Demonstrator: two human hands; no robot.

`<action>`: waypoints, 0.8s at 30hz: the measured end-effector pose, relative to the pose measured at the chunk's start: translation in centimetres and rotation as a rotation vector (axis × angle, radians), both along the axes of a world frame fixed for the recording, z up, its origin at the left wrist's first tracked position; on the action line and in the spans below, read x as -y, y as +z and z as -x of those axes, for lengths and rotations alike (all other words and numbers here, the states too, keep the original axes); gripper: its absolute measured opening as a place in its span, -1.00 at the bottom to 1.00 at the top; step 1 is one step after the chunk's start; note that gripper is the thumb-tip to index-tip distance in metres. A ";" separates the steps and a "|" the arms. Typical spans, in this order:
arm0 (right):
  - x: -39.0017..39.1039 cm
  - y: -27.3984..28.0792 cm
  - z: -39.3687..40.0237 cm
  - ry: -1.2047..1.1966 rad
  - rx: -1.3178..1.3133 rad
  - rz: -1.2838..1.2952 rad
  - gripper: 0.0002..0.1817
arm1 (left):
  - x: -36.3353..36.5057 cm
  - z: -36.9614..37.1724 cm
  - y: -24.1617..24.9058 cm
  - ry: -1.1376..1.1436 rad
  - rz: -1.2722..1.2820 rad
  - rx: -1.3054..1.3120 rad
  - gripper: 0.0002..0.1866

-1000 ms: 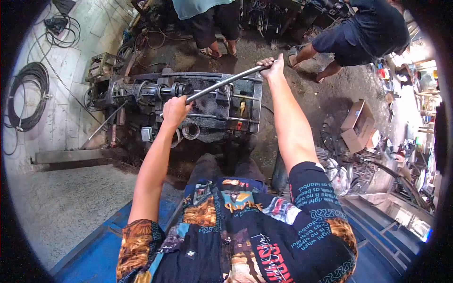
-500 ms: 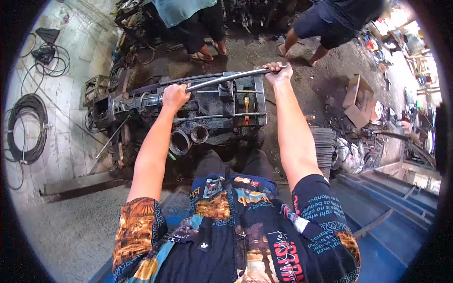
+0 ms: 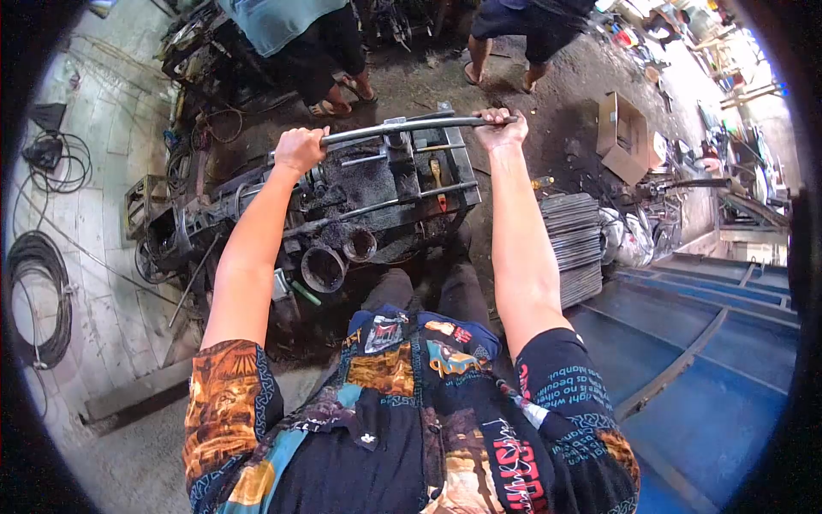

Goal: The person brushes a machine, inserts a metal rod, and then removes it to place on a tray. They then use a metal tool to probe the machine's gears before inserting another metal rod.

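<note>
My left hand point(image 3: 300, 150) and right hand point(image 3: 501, 130) have fingers closed around the rod point(image 3: 360, 133); I should guide it evenly above the machine point(image 3: 368, 182).

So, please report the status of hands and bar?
Left hand and right hand closed on metal bar. Bar above machine. No obstruction visible between hands.

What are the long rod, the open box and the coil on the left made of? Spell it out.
The rod: metal, probably steel, going by its smooth grey surface and pale highlight.
The box: cardboard, judging by its matte brown faces and thin folded flaps.
The coil: dark, dull strands, perhaps rubber- or plastic-covered cable; bare wire can't be ruled out.
</note>
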State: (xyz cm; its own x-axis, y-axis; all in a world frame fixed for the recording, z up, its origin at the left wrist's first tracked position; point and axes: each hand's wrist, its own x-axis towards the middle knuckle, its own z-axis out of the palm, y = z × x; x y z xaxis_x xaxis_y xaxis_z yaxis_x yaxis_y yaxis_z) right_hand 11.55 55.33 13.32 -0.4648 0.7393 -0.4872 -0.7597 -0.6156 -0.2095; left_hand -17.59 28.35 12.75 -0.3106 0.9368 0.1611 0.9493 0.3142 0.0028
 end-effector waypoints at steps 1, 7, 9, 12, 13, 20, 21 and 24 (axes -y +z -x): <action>0.4 0.0 -0.2 -0.013 0.000 -0.001 -0.52 | -0.1 0.2 -0.1 -0.013 -0.001 0.000 -0.60; 2.5 0.0 -0.9 -0.103 0.002 -0.021 -0.50 | -1.1 1.8 0.2 -0.123 0.012 -0.040 -0.61; 3.0 0.2 -1.3 -0.138 -0.018 -0.017 -0.50 | -1.9 2.9 -0.6 -0.174 -0.015 -0.071 -0.64; 3.9 0.4 -1.4 -0.185 -0.036 0.012 -0.52 | -2.1 3.7 -0.7 -0.223 -0.066 -0.098 -0.68; 4.0 0.5 -1.6 -0.194 -0.025 0.009 -0.52 | -2.4 3.4 -0.8 -0.231 -0.068 -0.087 -0.68; 3.3 1.0 -1.5 -0.138 0.038 0.081 -0.58 | -2.4 2.1 1.3 -0.097 0.007 0.096 -0.63; 2.9 1.2 -1.4 -0.129 0.045 0.101 -0.58 | -2.4 1.6 1.8 -0.075 -0.001 0.057 -0.63; -0.2 0.4 -1.1 -0.058 0.087 0.183 -0.63 | -2.2 -0.5 2.6 0.079 0.084 0.071 -0.64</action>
State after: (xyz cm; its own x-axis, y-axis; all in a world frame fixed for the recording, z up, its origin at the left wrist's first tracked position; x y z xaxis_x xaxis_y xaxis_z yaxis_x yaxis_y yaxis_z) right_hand 12.60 55.48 13.71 -0.3742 0.6590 -0.6525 -0.7789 -0.6052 -0.1645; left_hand -17.06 30.53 15.38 -0.3921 0.9181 0.0583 0.9198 0.3904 0.0392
